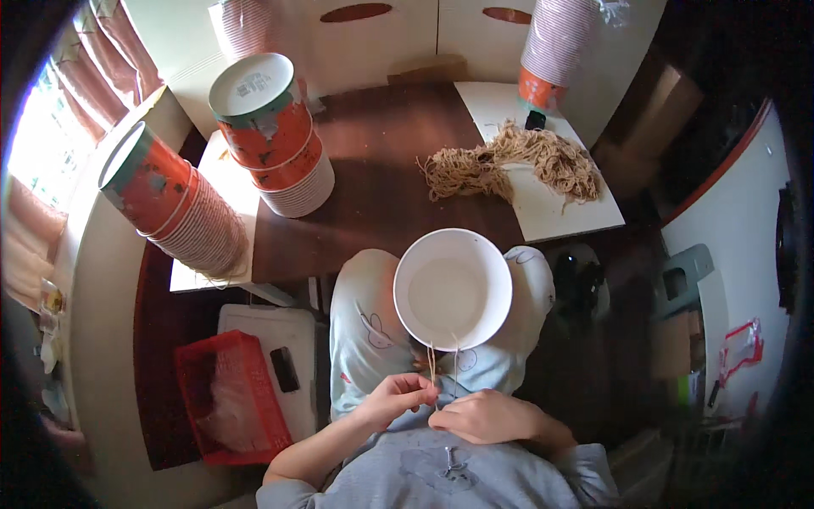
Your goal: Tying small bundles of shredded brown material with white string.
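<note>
White inside, a bucket (453, 288) sits between a seated person's knees at the tabletop's (381, 127) near edge, seen from the head camera. The left hand (405, 400) pinches tan string (432, 363) narrowly between thumb and fingers below the bucket's rim; the right hand (485, 417), fingers curled in, closes on another strand just beside it. A heap of yarn (555, 165) lies toward the tabletop's right edge. Upturned orange-and-green bucket stacks (270, 140) line its left edge; another stack (555, 42) stands at the far right corner.
</note>
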A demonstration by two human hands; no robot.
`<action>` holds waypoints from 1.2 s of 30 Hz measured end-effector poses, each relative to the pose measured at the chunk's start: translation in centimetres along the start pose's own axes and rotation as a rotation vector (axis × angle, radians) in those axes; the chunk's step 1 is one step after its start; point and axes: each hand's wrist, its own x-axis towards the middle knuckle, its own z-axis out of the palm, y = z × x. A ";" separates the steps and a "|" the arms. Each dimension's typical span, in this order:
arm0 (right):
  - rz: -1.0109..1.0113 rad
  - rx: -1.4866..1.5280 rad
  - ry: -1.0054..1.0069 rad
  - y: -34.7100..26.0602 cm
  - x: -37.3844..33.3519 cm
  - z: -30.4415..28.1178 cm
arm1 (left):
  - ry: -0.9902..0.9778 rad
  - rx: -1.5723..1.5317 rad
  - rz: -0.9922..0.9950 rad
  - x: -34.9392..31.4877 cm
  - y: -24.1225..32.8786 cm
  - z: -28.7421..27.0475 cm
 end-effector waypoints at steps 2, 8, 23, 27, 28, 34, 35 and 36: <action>-0.039 0.084 -0.052 0.6 0.5 0.4 | -0.002 -0.021 -0.002 -0.1 -0.5 0.2; 0.164 0.271 -0.308 2.7 0.6 3.6 | 0.033 -0.143 -0.008 0.3 -2.0 -0.5; 0.172 0.538 -0.242 3.9 -3.5 4.1 | -0.059 -0.338 -0.082 0.8 -3.0 1.6; 0.176 0.471 -0.295 4.0 -3.1 4.0 | -0.060 -0.377 -0.058 0.5 -3.3 1.5; 0.152 0.467 -0.265 4.0 -3.0 4.0 | -0.101 -0.344 -0.030 0.3 -3.1 1.4; 0.147 0.463 -0.267 3.9 -2.8 4.0 | -0.083 -0.336 -0.043 -0.1 -3.4 1.1; 0.152 0.454 -0.272 3.9 -2.7 3.9 | -0.064 -0.403 -0.060 0.0 -3.4 1.1; 0.151 0.452 -0.272 3.9 -2.7 4.0 | -0.066 -0.402 -0.058 0.1 -3.3 1.3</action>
